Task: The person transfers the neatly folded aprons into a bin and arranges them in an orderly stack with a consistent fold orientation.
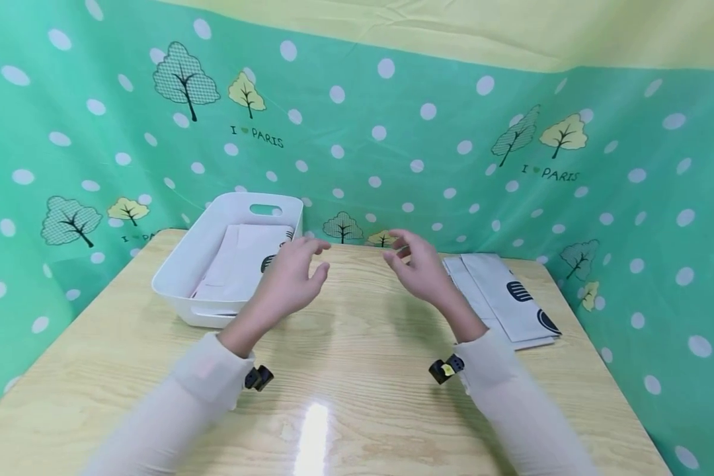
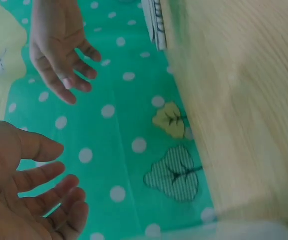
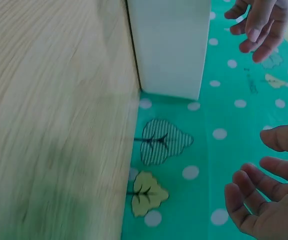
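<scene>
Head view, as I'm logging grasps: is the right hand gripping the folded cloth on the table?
No, the right hand is raised and holds nothing, while the folded cloth lies on the table.

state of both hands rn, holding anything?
Left hand: open, fingers relaxed, holding nothing.
Right hand: open, fingers loosely bent, holding nothing.

Pale wood-grain table with a white bin at left, folded patterned cloth at right.
</scene>
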`<act>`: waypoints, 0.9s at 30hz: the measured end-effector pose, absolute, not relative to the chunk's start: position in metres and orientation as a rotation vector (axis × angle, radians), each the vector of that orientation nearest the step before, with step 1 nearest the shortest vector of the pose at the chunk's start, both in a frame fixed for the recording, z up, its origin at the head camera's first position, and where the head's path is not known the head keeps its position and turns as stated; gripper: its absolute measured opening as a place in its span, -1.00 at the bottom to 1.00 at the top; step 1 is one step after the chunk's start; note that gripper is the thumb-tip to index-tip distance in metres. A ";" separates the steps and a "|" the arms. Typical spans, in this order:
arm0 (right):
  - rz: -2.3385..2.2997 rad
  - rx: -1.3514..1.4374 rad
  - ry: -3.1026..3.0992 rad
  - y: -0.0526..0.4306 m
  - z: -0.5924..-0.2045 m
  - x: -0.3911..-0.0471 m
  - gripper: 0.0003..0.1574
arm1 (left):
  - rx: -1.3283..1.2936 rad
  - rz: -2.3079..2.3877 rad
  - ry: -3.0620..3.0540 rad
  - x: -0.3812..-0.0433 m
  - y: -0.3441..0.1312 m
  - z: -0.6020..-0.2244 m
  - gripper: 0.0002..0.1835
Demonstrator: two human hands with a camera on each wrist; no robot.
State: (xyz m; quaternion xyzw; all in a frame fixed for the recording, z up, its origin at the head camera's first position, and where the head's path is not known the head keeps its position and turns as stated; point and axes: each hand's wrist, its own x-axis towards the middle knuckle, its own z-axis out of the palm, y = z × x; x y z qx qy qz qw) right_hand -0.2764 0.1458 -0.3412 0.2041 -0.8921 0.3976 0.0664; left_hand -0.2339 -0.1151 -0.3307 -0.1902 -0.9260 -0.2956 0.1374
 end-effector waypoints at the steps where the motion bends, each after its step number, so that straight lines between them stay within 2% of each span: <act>1: 1.184 0.622 -2.689 0.151 -0.343 -0.277 -0.39 | -0.558 -0.855 -2.677 -0.233 -0.112 -0.332 -0.61; 8: 1.067 0.612 -2.688 0.191 -0.355 -0.272 -0.39 | -0.609 -0.855 -2.711 -0.233 -0.088 -0.344 -0.60; 27: 0.801 0.268 -2.871 0.310 -0.381 -0.277 -0.36 | -0.765 -0.968 -2.855 -0.246 -0.028 -0.367 -0.56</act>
